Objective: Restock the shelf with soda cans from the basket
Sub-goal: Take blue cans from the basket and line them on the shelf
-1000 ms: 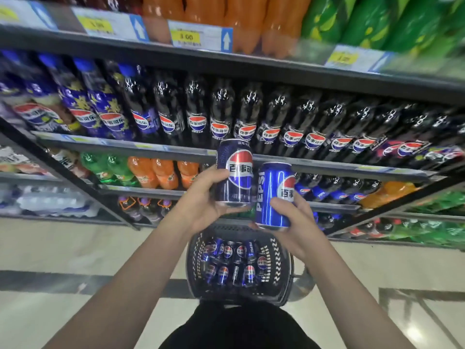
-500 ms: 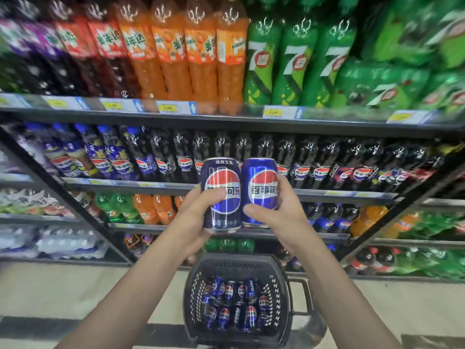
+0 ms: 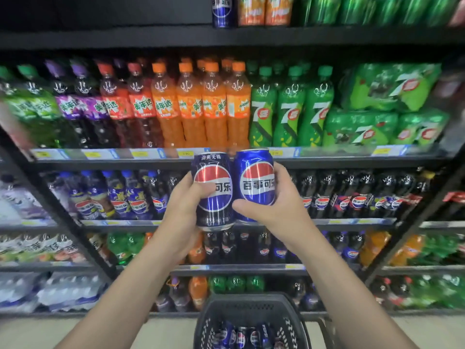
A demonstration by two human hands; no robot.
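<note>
At the bottom stands a black basket [image 3: 251, 307] with more cans [image 3: 241, 336] lying inside. Above it, both forearms reach up. The left hand [image 3: 181, 212] grasps a dark can [image 3: 214, 190] around its side, thumb across the label. The right hand [image 3: 274, 205] grasps a blue can [image 3: 255, 182], thumb low on its front. The two cans are upright and side by side, touching or nearly so, held in front of the shelf [image 3: 226, 161] edge with its price tags. Behind are rows of cola bottles [image 3: 352, 195]; higher up, orange bottles [image 3: 201, 104] and green bottles [image 3: 289, 112]. On the top shelf, a single blue can [image 3: 222, 11] stands beside orange cans [image 3: 264, 10].
</note>
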